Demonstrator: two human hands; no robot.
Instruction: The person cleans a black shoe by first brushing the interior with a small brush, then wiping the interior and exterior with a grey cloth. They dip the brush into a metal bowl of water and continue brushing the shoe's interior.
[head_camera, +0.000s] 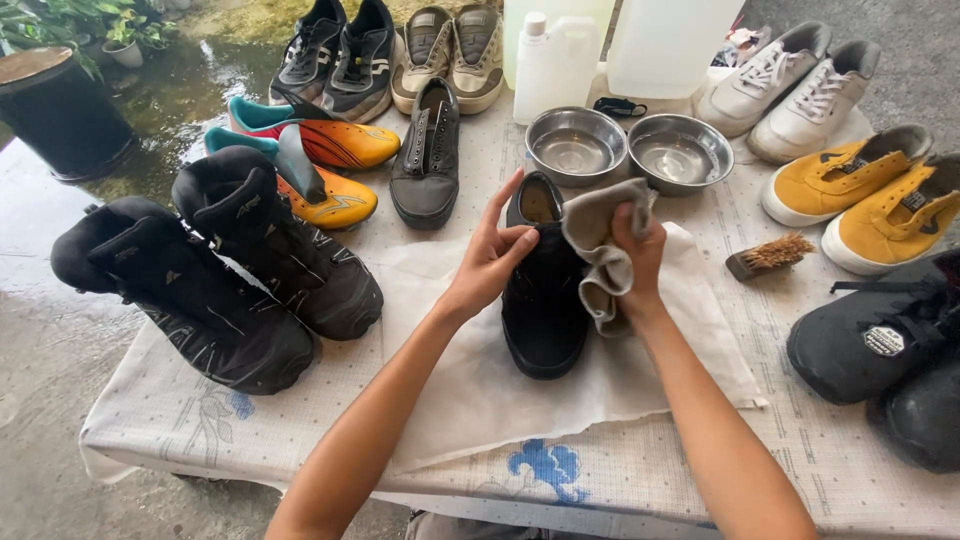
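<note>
Wiping a black shoe (543, 300) at table centre, toe pointing to 6 o'clock, sitting on a white cloth sheet (450, 330) spread over the table (700, 480).

Left hand (490, 255): fingers together and flat against the shoe's left side near the collar, thumb up at 12. Bracing it, not pinching.

Right hand (640, 255): closed around a bunched grey rag (600, 245), pressed to the shoe's right side; loose end of the rag hangs toward 6.

Progress, my read: the shoe looks matte and even, no obvious dirt, but I can't tell how much of it is wiped. Only this one is being handled.

Around it:
- 12: two steel bowls (620, 150), white jugs (560, 55) behind them.
- 11: matching black shoe (427, 160), standing apart.
- 9–10: pair of big black boots (230, 270), orange-and-teal football boots (320, 165).
- 3: small bristle brush (770, 255), untouched.
- 2: yellow slip-ons (860, 195), white trainers (780, 85).
- 4: black shoes (880, 350) at the table edge.

Ground at 10 looks wet.
</note>
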